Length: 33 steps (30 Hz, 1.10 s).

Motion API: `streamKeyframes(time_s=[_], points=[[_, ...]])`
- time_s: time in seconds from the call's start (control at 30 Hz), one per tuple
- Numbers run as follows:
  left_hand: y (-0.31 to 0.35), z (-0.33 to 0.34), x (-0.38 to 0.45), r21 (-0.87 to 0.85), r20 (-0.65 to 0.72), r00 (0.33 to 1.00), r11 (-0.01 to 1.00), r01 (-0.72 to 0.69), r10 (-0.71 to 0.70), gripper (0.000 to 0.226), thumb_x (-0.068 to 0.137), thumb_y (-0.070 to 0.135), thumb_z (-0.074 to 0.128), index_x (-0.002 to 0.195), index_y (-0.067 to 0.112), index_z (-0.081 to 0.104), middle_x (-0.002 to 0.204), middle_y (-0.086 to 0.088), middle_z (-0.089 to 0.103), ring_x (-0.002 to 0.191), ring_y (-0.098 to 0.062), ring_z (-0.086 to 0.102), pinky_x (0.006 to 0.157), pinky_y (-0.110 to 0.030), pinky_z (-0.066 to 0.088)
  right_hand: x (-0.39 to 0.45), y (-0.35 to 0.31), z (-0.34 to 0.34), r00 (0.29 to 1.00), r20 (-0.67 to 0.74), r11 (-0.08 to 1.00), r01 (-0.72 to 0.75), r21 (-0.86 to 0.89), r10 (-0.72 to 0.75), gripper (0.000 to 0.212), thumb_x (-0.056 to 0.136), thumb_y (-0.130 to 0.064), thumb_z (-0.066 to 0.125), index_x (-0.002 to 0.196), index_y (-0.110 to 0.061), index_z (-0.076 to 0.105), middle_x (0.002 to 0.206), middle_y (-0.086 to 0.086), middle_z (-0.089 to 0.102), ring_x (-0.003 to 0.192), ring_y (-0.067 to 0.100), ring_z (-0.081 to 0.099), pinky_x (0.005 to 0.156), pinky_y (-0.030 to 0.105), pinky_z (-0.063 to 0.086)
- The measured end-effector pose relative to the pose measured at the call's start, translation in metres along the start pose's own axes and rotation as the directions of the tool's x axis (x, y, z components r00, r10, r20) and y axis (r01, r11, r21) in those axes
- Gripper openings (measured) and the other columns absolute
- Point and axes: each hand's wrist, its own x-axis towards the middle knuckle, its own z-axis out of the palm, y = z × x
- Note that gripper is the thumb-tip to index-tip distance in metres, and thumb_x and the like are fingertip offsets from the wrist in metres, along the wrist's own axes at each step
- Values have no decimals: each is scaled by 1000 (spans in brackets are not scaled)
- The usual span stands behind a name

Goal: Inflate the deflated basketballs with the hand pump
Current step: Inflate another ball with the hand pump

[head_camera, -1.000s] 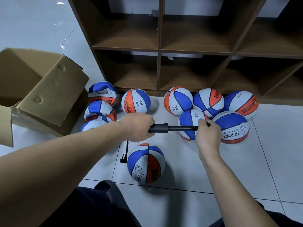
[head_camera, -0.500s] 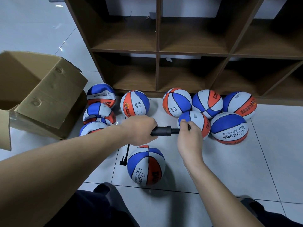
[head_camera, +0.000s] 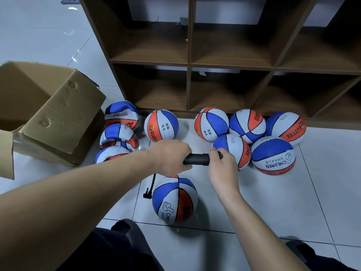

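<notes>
A black hand pump (head_camera: 196, 159) lies level above the floor between my hands. My left hand (head_camera: 172, 156) grips its barrel, and my right hand (head_camera: 222, 161) grips the handle end, pushed in close to the barrel. A thin black hose (head_camera: 150, 187) hangs from the pump down to a red, white and blue basketball (head_camera: 174, 199) on the tiles below. Three dented, deflated balls (head_camera: 119, 136) lie stacked by the box on the left. Several round balls (head_camera: 247, 126) sit in front of the shelf.
An open cardboard box (head_camera: 48, 114) stands at the left. A brown wooden cubby shelf (head_camera: 230, 65) rises behind the balls. White floor tiles (head_camera: 293, 202) stretch to the right. My dark trouser knees (head_camera: 121, 249) show at the bottom edge.
My right hand has pushed the pump handle leftward into the barrel, so the extended rod is no longer visible. My left hand holds steady.
</notes>
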Motion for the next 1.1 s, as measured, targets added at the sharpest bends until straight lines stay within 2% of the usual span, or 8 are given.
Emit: streamKeyframes(time_s=[0.17, 0.3, 0.43, 0.5, 0.73, 0.8, 1.0, 1.1], points=[[1, -1, 0, -21, -7, 1000, 1000, 8, -8, 27, 98, 49, 61, 85, 25, 60, 72, 3, 60, 65, -18, 58, 57, -32, 45, 12, 2, -13, 999, 16, 999, -45, 3, 45, 39, 101, -30, 57, 68, -15, 39, 55, -7, 37, 61, 21, 36, 60, 35, 34], [-9, -4, -2, -23, 8, 999, 999, 41, -41, 31, 98, 48, 62, 77, 27, 54, 71, 4, 59, 65, -17, 57, 59, -33, 49, 26, 6, -40, 988, -82, 989, -120, 90, 128, 36, 96, -21, 57, 64, -13, 40, 56, -4, 35, 54, 16, 37, 53, 28, 33], [-15, -4, -5, -10, 41, 997, 998, 62, -62, 29, 97, 47, 63, 80, 25, 57, 72, 3, 60, 68, -20, 61, 62, -36, 52, 39, 18, -65, 955, -137, 950, -231, 209, 262, 47, 94, -22, 62, 53, -23, 39, 57, -5, 33, 62, 21, 30, 55, 33, 27], [-13, -3, -4, 2, 47, 997, 999, 53, -53, 28, 98, 47, 62, 81, 25, 58, 73, 3, 61, 68, -19, 60, 62, -35, 52, 36, 19, -63, 949, -154, 944, -238, 229, 276, 44, 94, -22, 60, 57, -24, 36, 58, -5, 32, 61, 20, 28, 56, 33, 25], [-13, 5, -3, 38, 30, 998, 998, 53, -54, 32, 99, 42, 59, 73, 26, 48, 72, 3, 60, 66, -19, 58, 59, -34, 48, 26, 17, -41, 944, -266, 970, -148, 192, 197, 30, 95, -20, 55, 67, -14, 44, 61, -1, 41, 60, 20, 37, 58, 34, 35], [-14, 5, -5, 29, 33, 998, 998, 54, -55, 31, 99, 42, 58, 74, 26, 49, 73, 3, 60, 66, -19, 58, 59, -33, 48, 24, 15, -34, 949, -260, 973, -134, 186, 180, 30, 97, -19, 53, 70, -10, 45, 62, -1, 42, 57, 17, 39, 54, 30, 38], [-11, 6, -4, 25, 12, 998, 998, 64, -64, 30, 98, 41, 58, 75, 23, 51, 71, 3, 59, 62, -18, 54, 56, -32, 43, 15, 10, -19, 968, -211, 987, -116, 107, 137, 33, 97, -21, 52, 69, -13, 37, 51, -9, 35, 58, 21, 32, 57, 36, 31], [-8, 4, -3, 21, 9, 999, 998, 52, -53, 30, 98, 41, 58, 74, 25, 49, 71, 3, 59, 62, -19, 56, 56, -31, 43, 10, 9, -13, 976, -188, 990, -88, 110, 108, 35, 98, -24, 53, 69, -16, 35, 57, -6, 34, 62, 24, 34, 60, 39, 39]])
